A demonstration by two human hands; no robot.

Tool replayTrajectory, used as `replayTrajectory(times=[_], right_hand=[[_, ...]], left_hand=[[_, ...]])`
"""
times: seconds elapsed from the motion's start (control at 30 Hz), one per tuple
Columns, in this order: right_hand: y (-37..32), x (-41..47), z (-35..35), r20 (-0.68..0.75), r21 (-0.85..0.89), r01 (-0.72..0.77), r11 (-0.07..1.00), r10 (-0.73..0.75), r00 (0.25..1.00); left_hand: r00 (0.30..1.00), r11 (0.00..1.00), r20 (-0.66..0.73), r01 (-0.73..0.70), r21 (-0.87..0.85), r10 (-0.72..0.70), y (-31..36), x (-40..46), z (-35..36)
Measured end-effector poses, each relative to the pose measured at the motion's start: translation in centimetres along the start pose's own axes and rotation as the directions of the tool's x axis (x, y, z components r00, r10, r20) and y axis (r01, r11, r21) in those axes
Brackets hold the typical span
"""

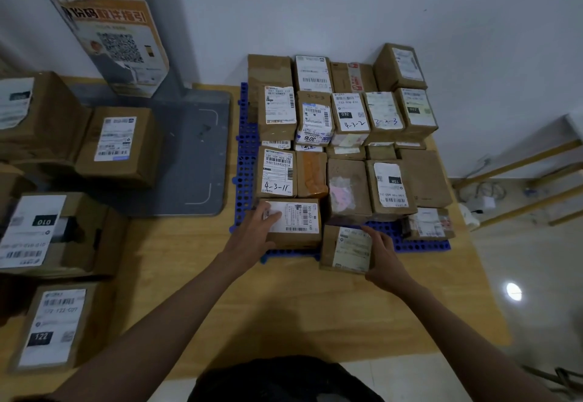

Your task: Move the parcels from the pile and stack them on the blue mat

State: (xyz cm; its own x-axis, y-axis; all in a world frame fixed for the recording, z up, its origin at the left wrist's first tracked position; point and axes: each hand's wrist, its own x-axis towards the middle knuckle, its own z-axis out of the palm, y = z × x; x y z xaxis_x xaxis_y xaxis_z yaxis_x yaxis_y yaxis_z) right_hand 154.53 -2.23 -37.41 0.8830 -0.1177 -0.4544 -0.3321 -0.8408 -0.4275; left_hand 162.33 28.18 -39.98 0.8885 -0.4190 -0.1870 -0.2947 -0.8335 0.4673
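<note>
The left hand [257, 231] presses flat on a box [293, 223] on the blue mat [244, 165]. The right hand [383, 253] holds another box [347, 248] in its grip.

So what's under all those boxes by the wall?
A blue mat with holes lies under the parcels; its left and front edges peek out. The middle is covered, so nothing there shows. The mat sits on a wooden table.
</note>
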Motion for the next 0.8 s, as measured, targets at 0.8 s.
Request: replayTrajectory(times=[0.8], right_hand=[[7.1, 2.1, -8.9, 0.095, 0.135, 0.219, 0.966, -0.233, 0.968]], left_hand=[[0.98, 0.967, 0.027, -0.197, 0.163, 0.195, 10.6, 5.8, -0.4]])
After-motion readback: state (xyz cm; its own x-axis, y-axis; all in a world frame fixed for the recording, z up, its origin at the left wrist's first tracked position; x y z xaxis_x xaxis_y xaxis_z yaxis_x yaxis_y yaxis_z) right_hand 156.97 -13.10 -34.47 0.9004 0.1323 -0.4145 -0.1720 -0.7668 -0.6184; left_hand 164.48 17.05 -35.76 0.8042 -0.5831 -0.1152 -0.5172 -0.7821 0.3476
